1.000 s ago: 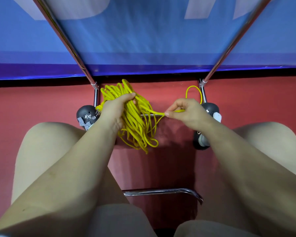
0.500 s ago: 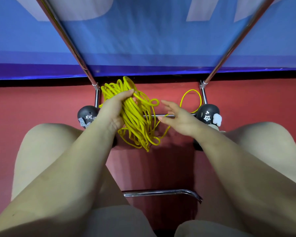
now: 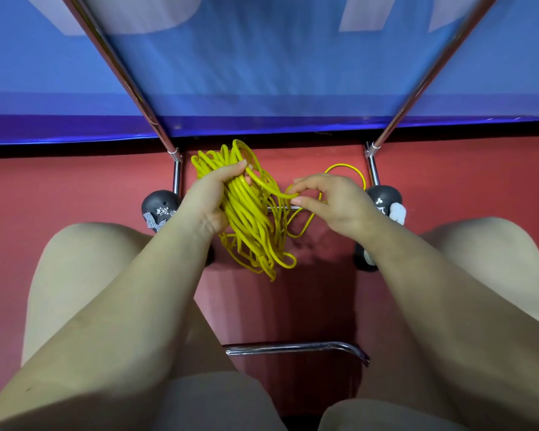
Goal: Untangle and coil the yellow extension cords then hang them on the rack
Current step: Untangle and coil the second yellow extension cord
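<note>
Bare forearms, bare knees; light beige shorts (image 3: 218, 402); black decorated shoes (image 3: 160, 209).

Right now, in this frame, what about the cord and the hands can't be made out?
- Cord ends or plugs: none visible in the head view; buried in the bundle or behind the hands.
- Left hand palm: turned away, its grip under the loops is hidden.
- Right hand fingertips: they curl round a strand; whether they pinch or hook it is unclear.
- Rack top: the poles run past the upper edge.
</note>
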`<action>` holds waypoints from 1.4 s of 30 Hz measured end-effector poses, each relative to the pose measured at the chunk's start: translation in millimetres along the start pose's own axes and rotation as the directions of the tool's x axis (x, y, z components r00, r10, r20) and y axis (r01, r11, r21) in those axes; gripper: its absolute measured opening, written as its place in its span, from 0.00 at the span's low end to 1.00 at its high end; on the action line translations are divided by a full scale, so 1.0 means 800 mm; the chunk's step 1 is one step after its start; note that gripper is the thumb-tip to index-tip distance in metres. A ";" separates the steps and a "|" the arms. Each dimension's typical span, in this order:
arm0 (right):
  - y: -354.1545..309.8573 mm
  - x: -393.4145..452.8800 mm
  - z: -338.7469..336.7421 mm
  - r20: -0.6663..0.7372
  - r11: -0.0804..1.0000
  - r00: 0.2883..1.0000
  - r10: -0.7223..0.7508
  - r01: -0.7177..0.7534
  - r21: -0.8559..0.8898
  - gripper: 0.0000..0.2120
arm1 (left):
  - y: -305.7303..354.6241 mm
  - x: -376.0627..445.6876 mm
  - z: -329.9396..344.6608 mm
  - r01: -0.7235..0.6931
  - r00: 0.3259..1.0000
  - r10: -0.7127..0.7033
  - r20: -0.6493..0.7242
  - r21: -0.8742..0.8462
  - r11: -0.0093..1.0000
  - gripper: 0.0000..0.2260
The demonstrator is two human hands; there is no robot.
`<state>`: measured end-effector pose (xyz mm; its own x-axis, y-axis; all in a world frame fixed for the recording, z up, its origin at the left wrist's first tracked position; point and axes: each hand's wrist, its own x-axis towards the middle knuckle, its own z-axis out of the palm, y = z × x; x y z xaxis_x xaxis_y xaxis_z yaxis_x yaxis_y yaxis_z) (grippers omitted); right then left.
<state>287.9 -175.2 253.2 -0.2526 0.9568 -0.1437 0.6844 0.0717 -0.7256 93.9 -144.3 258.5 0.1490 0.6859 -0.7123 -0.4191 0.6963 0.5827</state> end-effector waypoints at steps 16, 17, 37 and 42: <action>-0.029 0.002 -0.024 0.158 0.664 0.894 0.419 -0.420 0.618 0.05 | -0.014 -0.001 0.002 -0.125 0.988 0.143 -0.062 0.232 0.965 0.01; -0.031 0.003 -0.025 0.170 0.608 0.882 0.440 -0.431 0.667 0.04 | -0.017 -0.001 0.002 -0.143 0.986 0.159 -0.043 0.257 0.956 0.02; -0.027 0.025 -0.031 0.347 -0.332 0.726 0.593 -0.172 0.927 0.09 | -0.049 -0.003 0.022 -0.224 0.962 0.087 0.259 0.569 0.791 0.09; -0.023 0.026 -0.038 0.301 -0.326 0.753 0.585 -0.122 0.937 0.09 | -0.056 -0.003 0.020 -0.235 0.958 0.074 0.279 0.606 0.760 0.08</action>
<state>290.6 -148.0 283.8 0.0042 0.6774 -0.7356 -0.8337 -0.4038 -0.3766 126.6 -173.8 240.6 0.3612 0.7671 -0.5302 0.1887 0.4967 0.8472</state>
